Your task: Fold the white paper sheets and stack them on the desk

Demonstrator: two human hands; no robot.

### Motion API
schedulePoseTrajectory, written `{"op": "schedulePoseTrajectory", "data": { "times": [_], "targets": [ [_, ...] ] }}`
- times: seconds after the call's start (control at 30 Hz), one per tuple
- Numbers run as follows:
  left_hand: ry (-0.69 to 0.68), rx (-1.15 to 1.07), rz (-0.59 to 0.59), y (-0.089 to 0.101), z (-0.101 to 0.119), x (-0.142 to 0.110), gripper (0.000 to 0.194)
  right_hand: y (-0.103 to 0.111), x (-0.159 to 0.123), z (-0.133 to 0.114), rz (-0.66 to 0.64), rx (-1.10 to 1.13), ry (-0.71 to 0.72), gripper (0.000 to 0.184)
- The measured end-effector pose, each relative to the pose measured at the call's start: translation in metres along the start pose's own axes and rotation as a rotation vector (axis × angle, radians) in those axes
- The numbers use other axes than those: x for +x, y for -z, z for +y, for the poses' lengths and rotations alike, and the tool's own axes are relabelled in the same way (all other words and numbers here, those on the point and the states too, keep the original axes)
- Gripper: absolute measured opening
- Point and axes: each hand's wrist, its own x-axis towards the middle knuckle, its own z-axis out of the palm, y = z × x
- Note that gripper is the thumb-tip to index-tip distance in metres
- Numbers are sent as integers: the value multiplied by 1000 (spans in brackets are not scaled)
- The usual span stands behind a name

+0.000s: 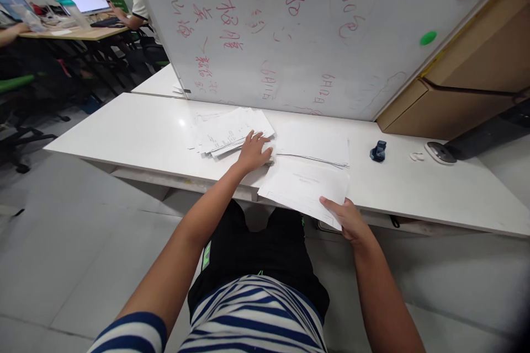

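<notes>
My right hand grips the near right corner of a white printed sheet of paper, thumb on top. The sheet juts over the table's front edge. My left hand rests with fingers spread at the right end of a loose, fanned pile of printed papers. Beneath its palm, a small object peeks out, mostly hidden; I cannot tell its kind. Just behind the held sheet lies another stack of white paper, its near edges slightly lifted.
A whiteboard with red writing stands along the back of the white table. On the right are a dark blue small item, white earbuds, a round black-and-white device and cardboard boxes. People sit at a desk at far left.
</notes>
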Motion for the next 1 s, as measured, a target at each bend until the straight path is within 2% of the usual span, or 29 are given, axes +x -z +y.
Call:
{"op": "schedulePoseTrajectory", "data": {
  "times": [0.1, 0.2, 0.4, 0.53, 0.67, 0.8, 1.0],
  "targets": [
    [4, -9, -24, 3, 2, 0, 44, 1, 4, -4, -16, -10, -10, 37],
    [-1, -56, -68, 9, 4, 0, 47, -4, 7, -10, -102, -26, -39, 36],
    [27, -164, -144, 23, 5, -4, 51, -33, 16, -26, -230, -49, -91, 40],
    [36, -186, -138, 25, 5, -5, 52, -46, 21, -29, -239, -86, -109, 38],
    [0, -178, -145, 22, 1, -5, 51, -43, 24, -24, -249, -95, -132, 38],
    [-32, -180, -141, 18, -3, -5, 49, -38, 24, -18, -275, -12, -95, 36],
    [-46, -76, -186, 18, 6, -3, 54, -39, 21, -20, -267, -5, -102, 38]
  ]
}}
